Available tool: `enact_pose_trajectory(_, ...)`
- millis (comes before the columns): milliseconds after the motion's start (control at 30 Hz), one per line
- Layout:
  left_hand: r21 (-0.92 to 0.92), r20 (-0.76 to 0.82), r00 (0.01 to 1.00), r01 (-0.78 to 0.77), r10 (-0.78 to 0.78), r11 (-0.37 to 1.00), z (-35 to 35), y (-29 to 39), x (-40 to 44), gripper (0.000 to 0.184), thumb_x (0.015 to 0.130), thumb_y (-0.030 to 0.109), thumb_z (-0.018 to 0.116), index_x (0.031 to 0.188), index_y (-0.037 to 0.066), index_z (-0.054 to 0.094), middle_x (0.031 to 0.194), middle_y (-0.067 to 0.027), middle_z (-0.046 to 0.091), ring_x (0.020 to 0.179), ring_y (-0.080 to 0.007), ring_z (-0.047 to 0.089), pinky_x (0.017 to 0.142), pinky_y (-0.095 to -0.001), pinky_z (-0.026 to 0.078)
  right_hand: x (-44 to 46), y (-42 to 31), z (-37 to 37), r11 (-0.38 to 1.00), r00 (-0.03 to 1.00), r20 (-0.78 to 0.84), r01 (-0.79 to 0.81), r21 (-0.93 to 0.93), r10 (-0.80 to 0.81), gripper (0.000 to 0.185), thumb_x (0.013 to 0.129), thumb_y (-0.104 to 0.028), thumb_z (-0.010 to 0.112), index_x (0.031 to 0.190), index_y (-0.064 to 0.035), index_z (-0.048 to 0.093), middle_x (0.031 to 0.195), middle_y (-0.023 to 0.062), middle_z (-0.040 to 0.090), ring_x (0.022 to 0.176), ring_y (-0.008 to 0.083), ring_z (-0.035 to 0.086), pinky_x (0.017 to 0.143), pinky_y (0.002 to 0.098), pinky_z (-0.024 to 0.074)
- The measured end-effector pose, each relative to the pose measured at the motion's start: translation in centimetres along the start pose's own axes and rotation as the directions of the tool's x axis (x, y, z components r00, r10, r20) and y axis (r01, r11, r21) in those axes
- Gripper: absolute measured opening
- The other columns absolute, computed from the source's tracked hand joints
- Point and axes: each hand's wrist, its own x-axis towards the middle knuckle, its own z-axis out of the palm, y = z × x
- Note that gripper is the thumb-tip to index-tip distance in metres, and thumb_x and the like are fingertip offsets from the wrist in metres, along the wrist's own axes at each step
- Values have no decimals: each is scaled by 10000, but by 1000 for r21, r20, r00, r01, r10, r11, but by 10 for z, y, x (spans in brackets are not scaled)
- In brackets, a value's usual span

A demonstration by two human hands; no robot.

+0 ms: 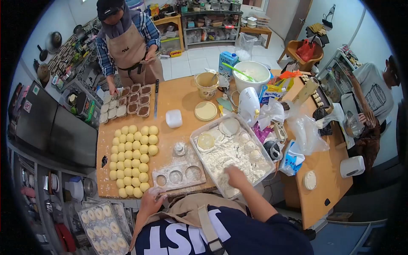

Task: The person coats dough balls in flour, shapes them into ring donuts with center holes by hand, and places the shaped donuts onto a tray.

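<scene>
Navy shirt [272, 238] w/ white letters + tan apron strap [208, 225] are closest to the cam. R hand [235, 176] is down in the flour [225, 154], near end of the white tray [202, 155]; fingertips hidden, so can't tell if they're spread or pinching. Tray's long axis runs away from me, far end leaning left. L hand [152, 201] is at the table edge, floury fingers bent, just beside the 3-hole board [184, 182]; can't tell if it's gripping anything tbh. Board lies flat, approx L-R lengthwise. Dough balls [136, 154] sit left of it, co-worker [134, 40] across the table [176, 91].
</scene>
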Motion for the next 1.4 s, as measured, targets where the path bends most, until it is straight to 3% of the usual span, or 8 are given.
enact_pose_trajectory(133,-16,44,999,12,-11,1000,4,-8,-6,226,776,196,685,924,32,640,904,-131,642,877,-335,590,754,-405,465,-22,64,-38,981,924,-334,-192,8,183,337,691,-14,599,1022,-64,565,1026,207,573,1011,388,550,804,465,470)
enact_pose_trajectory(533,0,26,998,-55,55,999,10,-3,0,220,774,190,688,939,52,643,920,-128,641,882,-336,588,764,-407,465,-22,81,-60,850,858,-231,-499,-169,458,319,699,-53,616,1008,6,562,1037,206,598,1012,369,589,832,445,497)
enact_pose_trajectory(733,-32,0,1000,5,-5,999,14,-12,-11,213,773,190,683,939,63,646,919,-120,643,892,-332,586,769,-409,463,-23,32,-39,953,954,32,-296,-64,298,389,684,-28,550,1067,34,523,1064,272,587,1069,394,547,889,438,456)
enact_pose_trajectory(833,-10,19,1000,-7,7,1000,17,-14,-14,221,773,206,682,941,67,647,921,-116,645,894,-331,586,771,-411,461,-23,22,-31,980,978,-96,-177,94,186,354,688,-15,524,1041,13,535,1058,271,586,1060,415,539,902,446,440)
enact_pose_trajectory(933,-11,40,999,-7,7,1000,14,-13,-13,228,776,223,679,941,69,649,917,-116,644,891,-331,586,768,-412,460,-24,26,-49,957,938,-194,-270,109,287,385,692,1,545,1077,0,524,1047,263,572,1044,415,541,877,456,442)
enact_pose_trajectory(1067,-23,5,999,45,-45,999,10,-1,-9,222,778,230,679,930,70,654,911,-114,644,889,-331,585,765,-411,460,-30,59,-52,988,933,-328,-151,22,150,370,707,16,534,1075,-21,532,1050,251,573,1016,408,550,866,457,446)
enact_pose_trajectory(1267,-37,18,999,-42,42,998,16,-7,-8,209,771,207,689,916,62,652,892,-105,646,892,-325,587,760,-410,459,-44,59,-79,902,885,-295,-411,-132,360,372,719,9,546,1090,-19,549,1054,210,592,1026,379,552,879,436,446)
enact_pose_trajectory(1400,-24,28,1000,15,-14,1000,14,-2,-7,203,767,192,692,908,52,649,884,-103,647,882,-320,591,759,-406,461,-43,52,-71,961,907,-364,-260,-89,212,331,728,-9,554,1059,-17,557,1040,220,593,1015,375,560,859,445,458)
